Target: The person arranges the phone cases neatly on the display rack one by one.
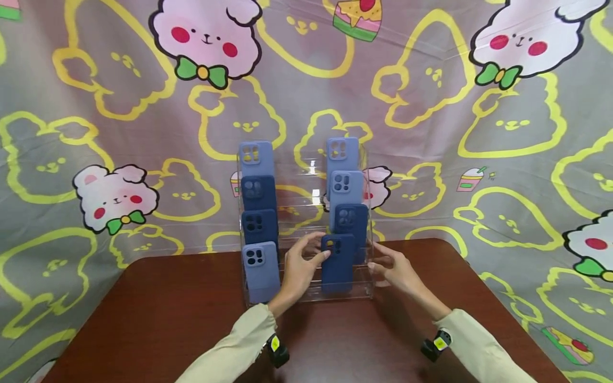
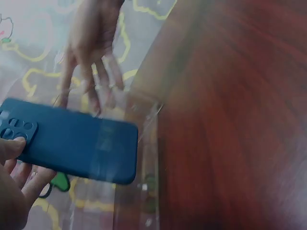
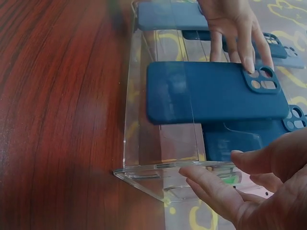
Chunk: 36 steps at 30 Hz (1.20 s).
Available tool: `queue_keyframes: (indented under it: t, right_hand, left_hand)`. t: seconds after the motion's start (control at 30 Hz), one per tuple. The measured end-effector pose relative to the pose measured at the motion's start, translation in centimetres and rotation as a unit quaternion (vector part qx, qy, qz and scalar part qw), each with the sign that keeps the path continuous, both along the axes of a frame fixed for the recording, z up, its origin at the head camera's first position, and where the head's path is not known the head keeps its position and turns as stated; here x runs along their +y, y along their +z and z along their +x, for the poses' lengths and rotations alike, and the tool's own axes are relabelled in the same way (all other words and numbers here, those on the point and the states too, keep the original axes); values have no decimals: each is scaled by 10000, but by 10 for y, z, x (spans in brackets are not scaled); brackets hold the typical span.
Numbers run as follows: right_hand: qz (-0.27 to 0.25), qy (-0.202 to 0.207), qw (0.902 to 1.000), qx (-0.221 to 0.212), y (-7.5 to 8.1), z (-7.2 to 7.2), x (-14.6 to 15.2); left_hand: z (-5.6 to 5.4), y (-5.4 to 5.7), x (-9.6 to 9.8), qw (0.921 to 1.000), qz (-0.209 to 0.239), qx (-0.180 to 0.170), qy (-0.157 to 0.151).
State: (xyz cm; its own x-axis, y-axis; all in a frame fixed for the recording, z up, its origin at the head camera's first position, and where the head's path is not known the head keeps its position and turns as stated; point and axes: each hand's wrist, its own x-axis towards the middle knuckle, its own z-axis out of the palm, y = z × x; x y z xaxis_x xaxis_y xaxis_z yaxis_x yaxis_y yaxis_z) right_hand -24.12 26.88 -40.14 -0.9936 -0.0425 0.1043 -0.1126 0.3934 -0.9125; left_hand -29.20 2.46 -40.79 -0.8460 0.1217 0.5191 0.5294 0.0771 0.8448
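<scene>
In the head view a clear acrylic tiered stand [image 1: 311, 291] holds phone cases in two columns. My left hand [image 1: 299, 268] pinches the upper left edge of the front dark blue phone case [image 1: 339, 274] in the right column. Its thumb lies by the camera cutout, and the fingers reach behind. That case's lower end sits behind the stand's clear front lip. Beside the stand's right side panel is my right hand [image 1: 401, 274], fingers loosely extended. In the right wrist view its fingertips [image 3: 192, 173] are at the panel's edge; firm contact is hard to tell.
Behind the front case stand another dark blue case [image 1: 351, 217] and two lighter ones. The left column has a light blue case [image 1: 262, 274] at the front and others stepped up behind. The stand rests on a reddish-brown wooden table [image 1: 191, 319], before a cartoon-print cloth [image 1: 412, 133].
</scene>
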Motion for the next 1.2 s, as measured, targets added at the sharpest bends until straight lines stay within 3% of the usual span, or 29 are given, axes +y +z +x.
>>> queue_keyframes:
  t: [0.2,0.43,0.8,1.2]
  right_hand:
    - [71,35,9999,67,0,0,0]
    - [92,-96,9999,-7,1,1,2]
    - [243,85,9997,52,0,0,2]
    - [106,559,9984,7,0,-1,7]
  left_hand:
    - [8,-13,16,9999,129,107,-27]
    - [8,-14,32,9993,331,63,-137]
    - [6,-16,28,9997,242,-66,-63]
    - [5,-11,34,10000,0,-91,15]
